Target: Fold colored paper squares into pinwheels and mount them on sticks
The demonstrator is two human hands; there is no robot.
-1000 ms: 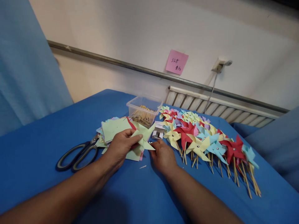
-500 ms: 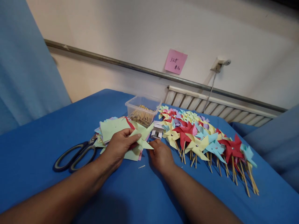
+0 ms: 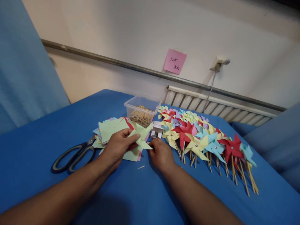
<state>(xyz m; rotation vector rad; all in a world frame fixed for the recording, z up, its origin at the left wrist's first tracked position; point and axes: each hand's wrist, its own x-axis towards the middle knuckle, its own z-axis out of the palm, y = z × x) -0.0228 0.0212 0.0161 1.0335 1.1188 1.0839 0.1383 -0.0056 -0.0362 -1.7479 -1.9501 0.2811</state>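
My left hand (image 3: 122, 140) is closed in a pinch on a folded pale green paper pinwheel (image 3: 140, 132). Just right of it, my right hand (image 3: 161, 153) lies low over the cloth with its fingers drawn together. A tiny shiny bit shows at those fingertips, too small to name. Under and behind my left hand is a pile of coloured paper sheets (image 3: 111, 128), pale green on top, with a red piece near the pinwheel. A small open white box (image 3: 156, 130) stands just beyond my right hand.
Scissors (image 3: 70, 157) with dark handles lie at the left, blades by the paper. A clear plastic tub (image 3: 142, 103) of thin wooden sticks stands behind. Finished pinwheels (image 3: 198, 145) on sticks cover the right side of the blue cloth (image 3: 138, 200). A radiator (image 3: 217, 106) lines the wall.
My view has shifted very slightly. My left hand keeps its hold on the pinwheel, and my right hand stays almost in place beside it.
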